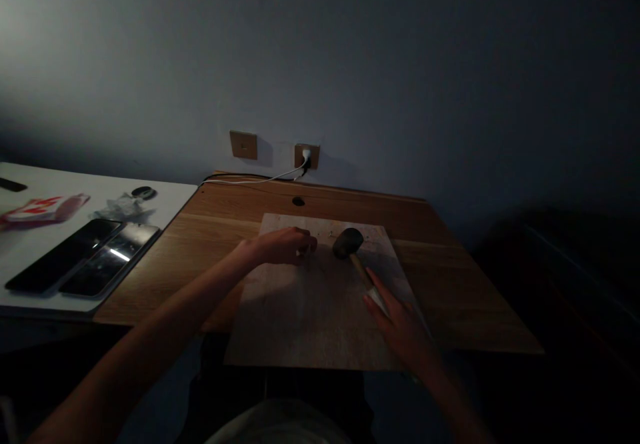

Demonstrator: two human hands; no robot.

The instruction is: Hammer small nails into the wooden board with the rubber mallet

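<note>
A mallet in the right hand, its head over the far part of a wooden board.
The board (320, 324) lies on the wooden counter (455, 284), its near edge jutting past the counter's. At the board's right side, the right hand (403, 331) grips the mallet (349, 243) by its handle, the dark head pointing away. Over the board's left half, the left hand (286, 244) bends with fingers curled; something pale shows at the fingertips, but I cannot tell whether it is pinched. Small bits (331, 234) lie near the board's far edge. Well left of the board, a white counter (175, 194) bears two dark slabs like phones (65, 254), a red-and-white packet (50, 208) and crumpled clear plastic (125, 208). Beyond the board, cables (245, 179) run to a wall socket (315, 154).
</note>
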